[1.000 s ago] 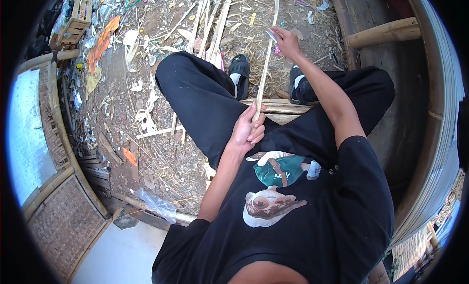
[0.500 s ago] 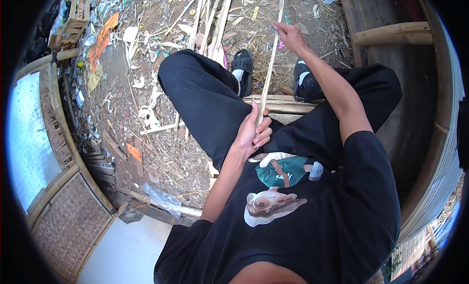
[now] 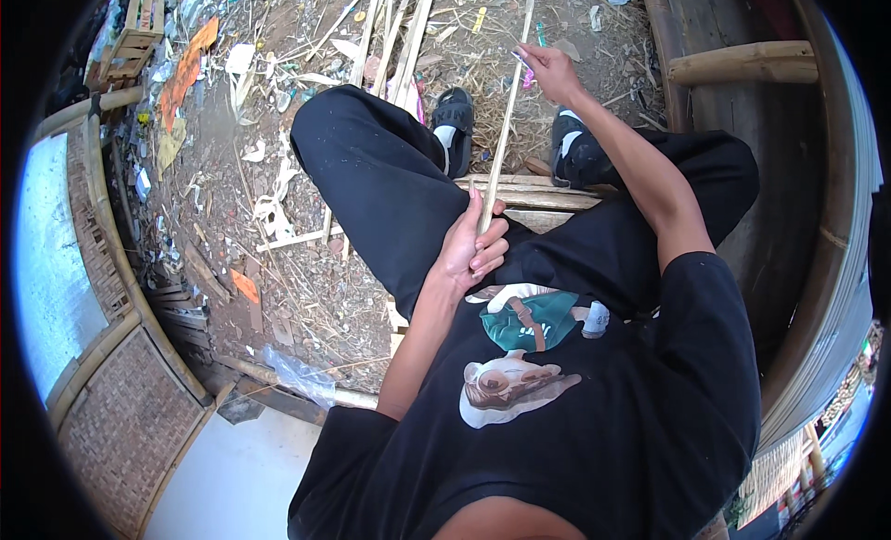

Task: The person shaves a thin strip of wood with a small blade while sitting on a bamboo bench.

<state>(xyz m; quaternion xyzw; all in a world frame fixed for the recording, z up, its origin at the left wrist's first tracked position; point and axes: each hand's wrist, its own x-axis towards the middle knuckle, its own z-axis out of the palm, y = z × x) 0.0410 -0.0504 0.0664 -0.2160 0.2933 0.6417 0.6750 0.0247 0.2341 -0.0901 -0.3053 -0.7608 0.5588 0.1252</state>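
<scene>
A long, pale bamboo strip (image 3: pixel 502 136) runs slantwise from my lap up past the top edge of the picture. Its lower end lies in my left hand (image 3: pixel 473 247), whose fingers curl round it with the thumb pointing up along it. Farther out, between and beyond my feet, my right hand (image 3: pixel 551 73) is closed in a pinch at the strip. A small bluish-grey sliver shows by its fingertips, too small to name. The inner side of the right hand is hidden.
More pale strips (image 3: pixel 406 52) lie on the littered ground beyond my left knee. Wooden slats (image 3: pixel 534 194) are below my lap. A bamboo pole (image 3: pixel 742 64) juts in at the right, a wooden crate (image 3: pixel 135 34) stands far left, and a woven panel (image 3: pixel 130 419) is near left.
My right hand has hardly moved along the strip. The whole view has shifted slightly, so my hands and the strip appear a little farther left. Both grips look the same.
</scene>
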